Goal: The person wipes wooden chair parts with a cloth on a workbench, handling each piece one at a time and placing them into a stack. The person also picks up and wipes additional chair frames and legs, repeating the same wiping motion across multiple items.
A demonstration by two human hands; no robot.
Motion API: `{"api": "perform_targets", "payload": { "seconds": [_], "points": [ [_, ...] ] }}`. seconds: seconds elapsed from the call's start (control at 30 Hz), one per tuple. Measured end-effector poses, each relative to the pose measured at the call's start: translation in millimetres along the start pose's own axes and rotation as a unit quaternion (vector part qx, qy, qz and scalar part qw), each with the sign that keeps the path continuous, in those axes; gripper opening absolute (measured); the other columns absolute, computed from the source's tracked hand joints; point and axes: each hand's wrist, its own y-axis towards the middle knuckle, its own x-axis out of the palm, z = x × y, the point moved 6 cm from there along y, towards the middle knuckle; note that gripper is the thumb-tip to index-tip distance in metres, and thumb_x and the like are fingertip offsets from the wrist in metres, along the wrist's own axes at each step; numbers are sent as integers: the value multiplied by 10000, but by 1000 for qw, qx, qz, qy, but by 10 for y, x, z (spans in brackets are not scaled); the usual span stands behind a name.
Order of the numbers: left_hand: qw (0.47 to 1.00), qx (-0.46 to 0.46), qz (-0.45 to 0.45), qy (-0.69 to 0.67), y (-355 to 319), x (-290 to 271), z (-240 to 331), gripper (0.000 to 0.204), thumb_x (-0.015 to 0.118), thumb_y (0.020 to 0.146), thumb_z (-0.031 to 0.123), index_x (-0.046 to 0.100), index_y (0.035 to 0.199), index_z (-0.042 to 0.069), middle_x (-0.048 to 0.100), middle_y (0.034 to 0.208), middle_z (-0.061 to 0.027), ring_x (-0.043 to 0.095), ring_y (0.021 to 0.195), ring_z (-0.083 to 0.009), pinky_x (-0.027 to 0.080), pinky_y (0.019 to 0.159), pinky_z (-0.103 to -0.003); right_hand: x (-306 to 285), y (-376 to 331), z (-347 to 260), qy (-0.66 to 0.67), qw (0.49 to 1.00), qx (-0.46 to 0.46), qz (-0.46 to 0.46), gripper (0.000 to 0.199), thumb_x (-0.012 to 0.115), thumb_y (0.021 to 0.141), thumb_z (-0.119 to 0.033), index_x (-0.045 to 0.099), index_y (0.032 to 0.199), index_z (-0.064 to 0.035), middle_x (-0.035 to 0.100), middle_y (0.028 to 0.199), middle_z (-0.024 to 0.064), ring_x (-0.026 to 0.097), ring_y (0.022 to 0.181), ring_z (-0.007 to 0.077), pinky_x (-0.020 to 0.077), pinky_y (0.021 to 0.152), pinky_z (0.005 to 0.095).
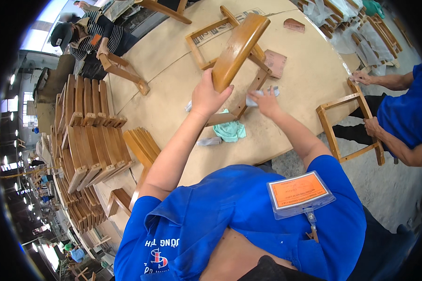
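My left hand (pixel 210 93) is closed around the end of a wide, glossy brown board (pixel 243 47), part of a wooden frame tilted up over the table. My right hand (pixel 266 104) presses a light grey folded sheet (pixel 273 92) against a narrower rail (pixel 254 89) of that frame; whether it is sandpaper or cloth I cannot tell. A mint-green cloth (pixel 230 131) lies crumpled just below the frame. Beside it is a small grey folded piece (pixel 209 141). Another wooden frame (pixel 195 48) rests on the table behind the raised board.
Stacked wooden frames (pixel 91 140) stand along the left of the table (pixel 173 93). A pinkish sheet (pixel 275 63) and a reddish piece (pixel 294 25) lie farther back. At right, a co-worker in blue (pixel 403 103) holds a frame (pixel 354 126); another person (pixel 96 37) handles one far left.
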Motion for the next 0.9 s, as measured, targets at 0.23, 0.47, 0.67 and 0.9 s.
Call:
{"api": "perform_targets", "payload": {
  "seconds": [0.23,0.47,0.67,0.9],
  "points": [
    [999,33,20,-6,-29,-37,27,687,734,724,362,445,1233,2,619,1070,-207,619,975,-356,504,818,-415,3,120,-550,-31,993,-59,-97,487,467,897,-203,459,1382,-236,486,1385,-12,455,1194,274,266,1048,603],
    [996,85,-20,-4,-68,32,114,723,735,710,380,439,1247,-4,611,1056,-218,611,973,-359,502,804,-424,36,157,-304,-100,969,-213,-76,471,438,920,-235,455,1389,-278,425,1446,-106,205,1430,264,93,1150,578],
    [996,88,-33,12,-54,203,241,762,733,702,410,429,1253,-19,607,1052,-224,607,958,-368,499,811,-430,38,-6,-330,-12,970,-215,-109,505,443,914,-202,420,1404,-319,418,1450,-101,226,1423,250,132,1145,576],
    [993,111,-34,20,-113,143,254,775,735,704,401,422,1271,-25,604,1068,-229,598,986,-376,488,838,-441,48,-99,-245,18,988,-155,-9,526,457,860,-140,444,1385,-119,406,1459,10,264,1406,244,202,1147,511]
  ]
}}
